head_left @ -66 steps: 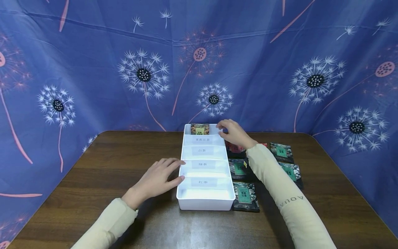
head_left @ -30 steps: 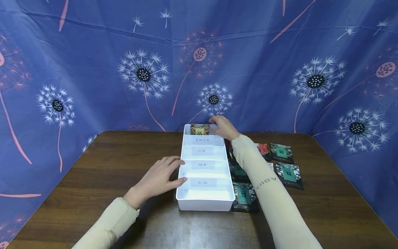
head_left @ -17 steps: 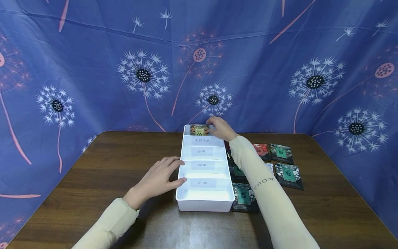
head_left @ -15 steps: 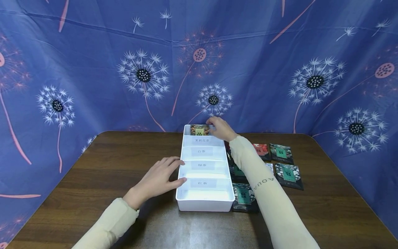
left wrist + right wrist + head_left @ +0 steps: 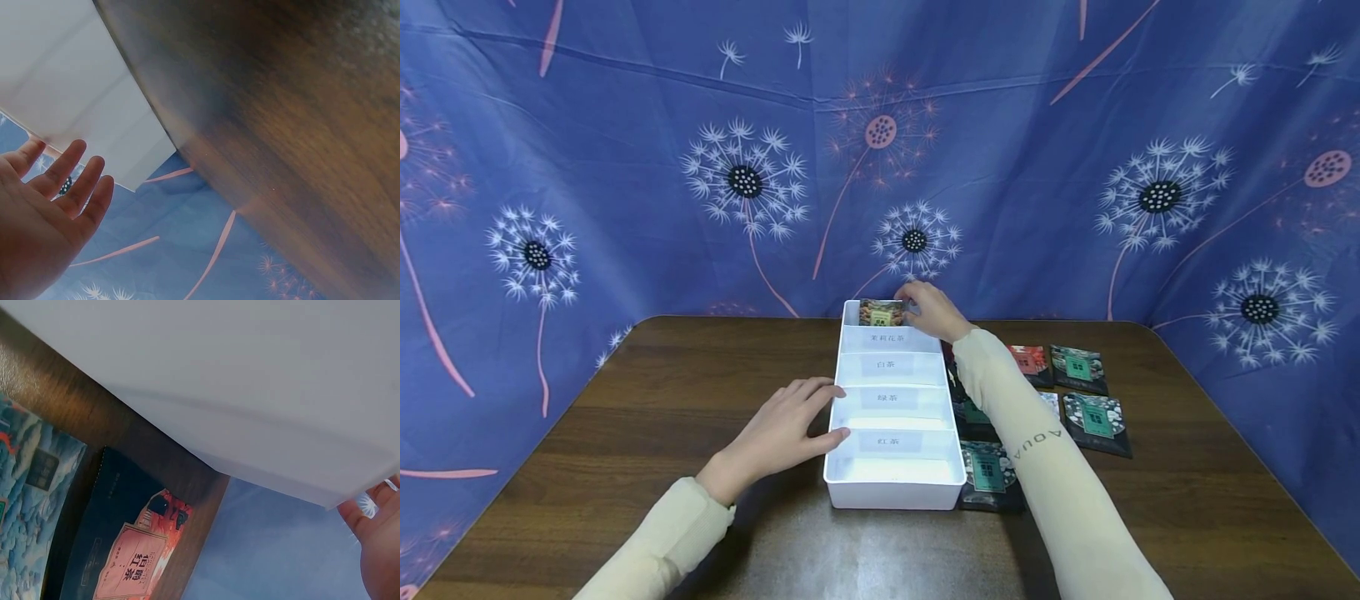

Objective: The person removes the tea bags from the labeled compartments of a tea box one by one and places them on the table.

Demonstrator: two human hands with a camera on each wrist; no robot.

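Observation:
A long white divided box stands mid-table, with Chinese tea names on its partitions. In its farthest compartment a tea sachet stands upright, brown-patterned with a yellow-green label. My right hand reaches over the box's far right corner and pinches that sachet's right edge between thumb and forefinger; the tips are partly hidden. In the right wrist view the box wall covers most of those fingers. My left hand touches the box's left side, its fingers and thumb extended and spread.
More tea sachets lie right of the box: a dark one with a green label, others farther right and behind, and a red one. My right sleeve covers some. A blue dandelion-print cloth hangs behind the table.
My right hand has moved left from beside the box's far right corner to the sachet in the farthest compartment, and has stayed there for about half a second. My left hand has hardly moved.

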